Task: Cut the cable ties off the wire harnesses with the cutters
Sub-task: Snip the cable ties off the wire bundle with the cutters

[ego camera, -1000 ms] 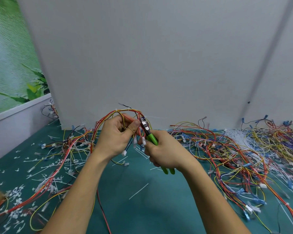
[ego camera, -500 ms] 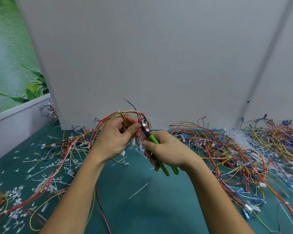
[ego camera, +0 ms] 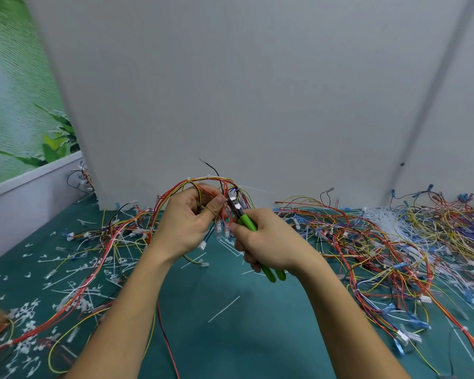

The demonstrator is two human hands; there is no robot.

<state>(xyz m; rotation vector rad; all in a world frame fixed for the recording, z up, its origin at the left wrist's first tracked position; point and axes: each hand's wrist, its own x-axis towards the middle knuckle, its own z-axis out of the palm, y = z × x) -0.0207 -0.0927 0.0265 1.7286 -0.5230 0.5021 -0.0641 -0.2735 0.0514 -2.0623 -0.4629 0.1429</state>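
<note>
cutters (ego camera: 246, 222) – long axis diagonal, nose up-left into the wire harness (ego camera: 211, 181) loop, green handles down toward the person | right hand (ego camera: 268, 242) – grip clenched round the handles, above the counter (ego camera: 230, 337) | left hand (ego camera: 186, 225) raised, thumb and fingers pinching the harness just beside the nose | cut ties (ego camera: 223, 309) lie on the counter

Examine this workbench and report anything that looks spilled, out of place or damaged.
Cut cable-tie offcuts lie strewn over the green mat at left, and one stray tie strip lies alone between the forearms. The wire harnesses at right sprawl in a tangled heap. That looks like work litter, not damage.
</note>
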